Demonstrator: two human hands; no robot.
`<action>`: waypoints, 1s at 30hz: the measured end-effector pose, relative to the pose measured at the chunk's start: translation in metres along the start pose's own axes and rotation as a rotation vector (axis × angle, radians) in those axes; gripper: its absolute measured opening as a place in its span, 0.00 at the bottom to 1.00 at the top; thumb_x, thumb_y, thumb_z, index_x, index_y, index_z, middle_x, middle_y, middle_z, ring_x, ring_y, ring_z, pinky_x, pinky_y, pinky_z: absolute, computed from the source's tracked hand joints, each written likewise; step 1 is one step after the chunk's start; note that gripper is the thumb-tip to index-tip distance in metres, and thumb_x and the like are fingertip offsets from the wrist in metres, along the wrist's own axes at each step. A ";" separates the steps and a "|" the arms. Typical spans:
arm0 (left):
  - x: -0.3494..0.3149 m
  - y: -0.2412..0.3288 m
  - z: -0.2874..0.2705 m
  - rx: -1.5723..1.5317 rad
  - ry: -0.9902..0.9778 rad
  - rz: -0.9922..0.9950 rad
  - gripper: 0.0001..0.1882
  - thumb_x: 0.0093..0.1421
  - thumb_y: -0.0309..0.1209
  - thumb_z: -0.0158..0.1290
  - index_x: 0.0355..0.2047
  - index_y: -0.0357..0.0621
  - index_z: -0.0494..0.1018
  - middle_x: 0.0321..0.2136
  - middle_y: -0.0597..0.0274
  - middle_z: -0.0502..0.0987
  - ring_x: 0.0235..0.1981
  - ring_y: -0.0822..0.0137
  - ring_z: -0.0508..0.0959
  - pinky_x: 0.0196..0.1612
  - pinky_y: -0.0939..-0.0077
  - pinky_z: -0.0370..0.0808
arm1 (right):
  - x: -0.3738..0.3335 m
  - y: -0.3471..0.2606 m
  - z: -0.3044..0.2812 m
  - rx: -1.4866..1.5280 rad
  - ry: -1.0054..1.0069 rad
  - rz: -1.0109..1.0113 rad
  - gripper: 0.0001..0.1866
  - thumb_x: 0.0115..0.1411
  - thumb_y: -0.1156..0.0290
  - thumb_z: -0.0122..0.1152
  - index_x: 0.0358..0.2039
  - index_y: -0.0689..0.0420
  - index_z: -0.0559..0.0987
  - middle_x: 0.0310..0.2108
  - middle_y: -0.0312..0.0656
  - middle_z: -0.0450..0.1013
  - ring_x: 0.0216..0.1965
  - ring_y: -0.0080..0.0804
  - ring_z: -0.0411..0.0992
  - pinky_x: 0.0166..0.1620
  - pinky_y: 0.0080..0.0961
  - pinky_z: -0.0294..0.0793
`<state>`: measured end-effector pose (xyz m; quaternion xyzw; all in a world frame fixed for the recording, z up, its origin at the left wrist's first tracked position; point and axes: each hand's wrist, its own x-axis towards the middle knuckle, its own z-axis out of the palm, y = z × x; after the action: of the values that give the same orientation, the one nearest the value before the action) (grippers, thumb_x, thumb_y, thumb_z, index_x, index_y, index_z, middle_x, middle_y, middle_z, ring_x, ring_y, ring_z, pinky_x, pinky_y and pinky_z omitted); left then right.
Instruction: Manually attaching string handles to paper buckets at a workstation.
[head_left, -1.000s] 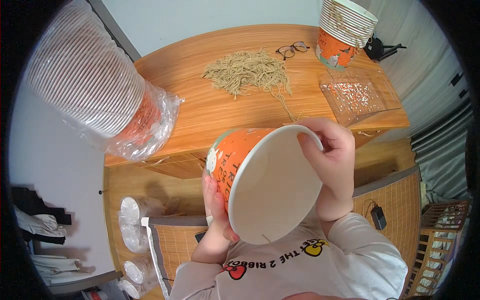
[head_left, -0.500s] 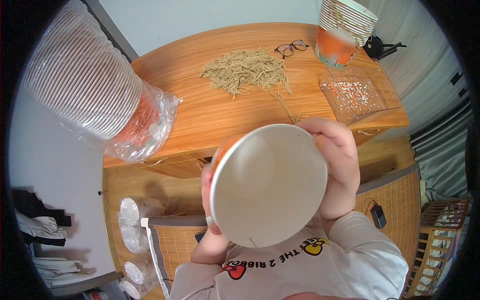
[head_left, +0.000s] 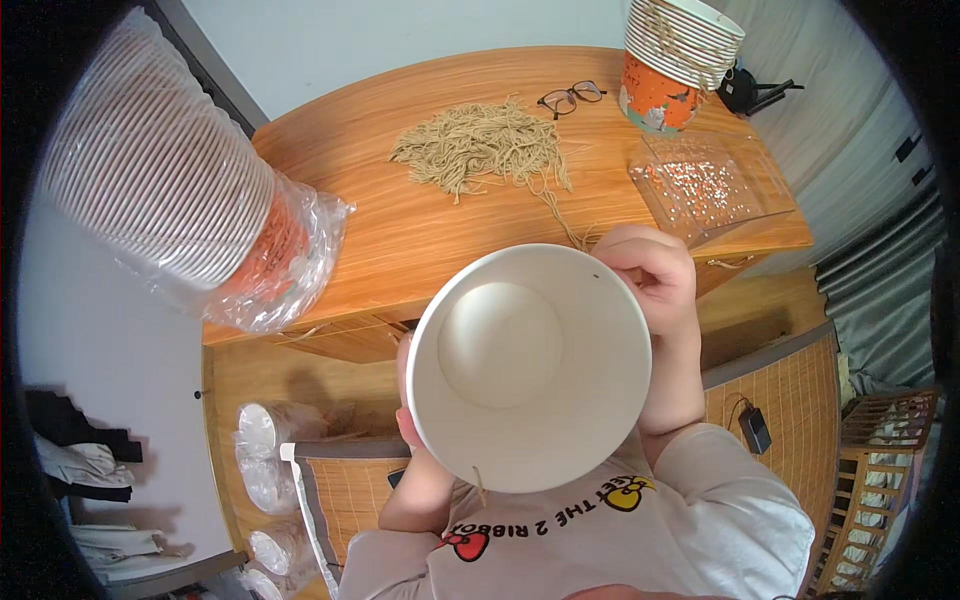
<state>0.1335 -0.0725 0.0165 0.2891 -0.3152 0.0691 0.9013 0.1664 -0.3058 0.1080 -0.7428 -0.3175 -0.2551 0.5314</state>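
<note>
Paper bucket (head_left: 530, 365) is now tipped fully mouth-up toward the camera — a second ago you could see its orange side, now it's just the white inside and flat bottom, so the inside is in plain view. Right hand (head_left: 655, 275) has fingers curled around the far-right rim. Left hand (head_left: 405, 400) is mostly hidden behind the bucket, can't tell its grip. A short string (head_left: 479, 483) dangles off the near rim — the string pile (head_left: 480, 150) sits on the table (head_left: 400, 240) well beyond the fingers.
</note>
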 end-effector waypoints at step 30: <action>0.019 0.020 0.010 1.365 0.384 0.514 0.47 0.58 0.61 0.48 0.67 0.46 0.48 0.62 0.47 0.58 0.63 0.51 0.62 0.61 0.50 0.65 | -0.056 -0.046 0.098 0.346 -0.449 0.125 0.15 0.60 0.62 0.60 0.39 0.61 0.76 0.38 0.44 0.74 0.42 0.43 0.71 0.46 0.36 0.70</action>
<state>0.1372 -0.0625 0.0444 0.6838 -0.0973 0.5062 0.5164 0.0989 -0.2131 0.0673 -0.6973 -0.4194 0.0069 0.5813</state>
